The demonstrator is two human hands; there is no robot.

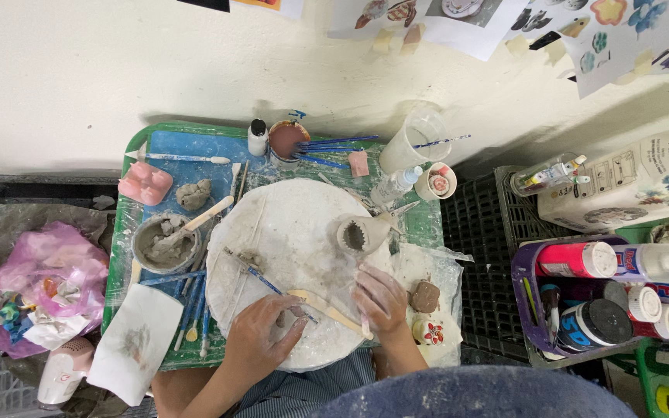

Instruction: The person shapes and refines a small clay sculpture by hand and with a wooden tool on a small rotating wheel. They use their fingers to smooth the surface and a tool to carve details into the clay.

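My left hand (261,339) rests on the round white board (288,224), its fingertips pinched on a small grey lump of clay (280,317). To the right, my right hand (381,298) is smeared with clay and closes on the end of a flat wooden modelling tool (323,306), which lies slanted across the board. A blue-handled brush (253,275) lies on the board and reaches toward my left fingertips. A grey clay cup (354,234) lies on its side above my right hand.
The board sits on a green tray table (121,232) with a bowl of wet clay (166,241), a pink mould (145,183), a brush pot (286,139), a plastic cup (416,139) and a flower-painted cup (430,331). Paint bottles (578,259) fill a purple basket on the right. A pink bag (40,282) lies on the left.
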